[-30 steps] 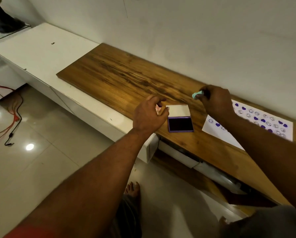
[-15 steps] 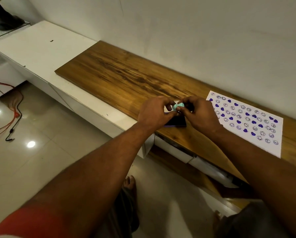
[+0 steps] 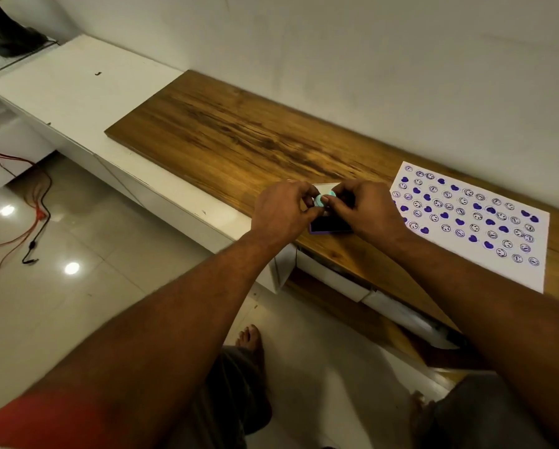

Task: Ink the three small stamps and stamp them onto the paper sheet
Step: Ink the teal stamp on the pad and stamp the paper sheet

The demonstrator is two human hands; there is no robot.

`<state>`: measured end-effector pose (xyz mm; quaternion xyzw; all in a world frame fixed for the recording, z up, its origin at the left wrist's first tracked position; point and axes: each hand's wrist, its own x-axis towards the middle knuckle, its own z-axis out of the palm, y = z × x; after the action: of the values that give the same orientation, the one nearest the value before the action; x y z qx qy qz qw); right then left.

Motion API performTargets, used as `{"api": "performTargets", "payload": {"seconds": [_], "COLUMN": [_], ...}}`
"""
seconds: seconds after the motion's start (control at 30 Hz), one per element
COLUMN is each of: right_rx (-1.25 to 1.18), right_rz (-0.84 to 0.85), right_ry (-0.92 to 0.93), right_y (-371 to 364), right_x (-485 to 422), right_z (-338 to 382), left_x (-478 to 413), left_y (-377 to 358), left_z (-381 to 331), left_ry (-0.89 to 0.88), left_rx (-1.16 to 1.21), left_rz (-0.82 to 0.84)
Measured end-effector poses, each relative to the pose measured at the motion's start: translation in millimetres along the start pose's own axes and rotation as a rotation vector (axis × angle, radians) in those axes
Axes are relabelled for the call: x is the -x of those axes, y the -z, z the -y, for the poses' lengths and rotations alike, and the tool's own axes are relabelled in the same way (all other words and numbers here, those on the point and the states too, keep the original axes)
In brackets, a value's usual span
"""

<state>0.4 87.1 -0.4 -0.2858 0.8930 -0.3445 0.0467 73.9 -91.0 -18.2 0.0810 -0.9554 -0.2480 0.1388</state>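
Both hands (image 3: 281, 212) (image 3: 367, 210) now together over the ink pad (image 3: 331, 227), fingers pinching one teal stamp (image 3: 322, 199).

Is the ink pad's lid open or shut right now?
Open. The dark inking surface of the ink pad is exposed below the hands, and the pale lid lies flipped back behind it on the wooden top.

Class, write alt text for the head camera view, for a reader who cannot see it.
Both hands, left and right, pinch a small teal stamp together above an open purple ink pad on a wooden counter. To the right lies a white paper sheet already covered with purple hearts and smiley faces.
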Motion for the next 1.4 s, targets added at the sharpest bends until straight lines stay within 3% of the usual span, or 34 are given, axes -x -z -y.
{"api": "performTargets", "payload": {"seconds": [0.37,0.7,0.9,1.4], "right_rx": [-0.076,-0.089,-0.053,0.011], "right_rz": [0.018,0.119,0.071,0.037], "right_ry": [0.082,0.121,0.185,0.109], "right_y": [-12,-23,-18,-6], "right_x": [4,6,1,-4], "right_z": [6,1,0,-21], "left_x": [9,13,13,20], "left_y": [10,5,5,-9], "left_z": [8,20,26,45], "left_ry": [0.044,0.074,0.077,0.172], "left_rx": [0.031,0.012,0.014,-0.044], "left_rz": [0.007,0.117,0.125,0.125]}}
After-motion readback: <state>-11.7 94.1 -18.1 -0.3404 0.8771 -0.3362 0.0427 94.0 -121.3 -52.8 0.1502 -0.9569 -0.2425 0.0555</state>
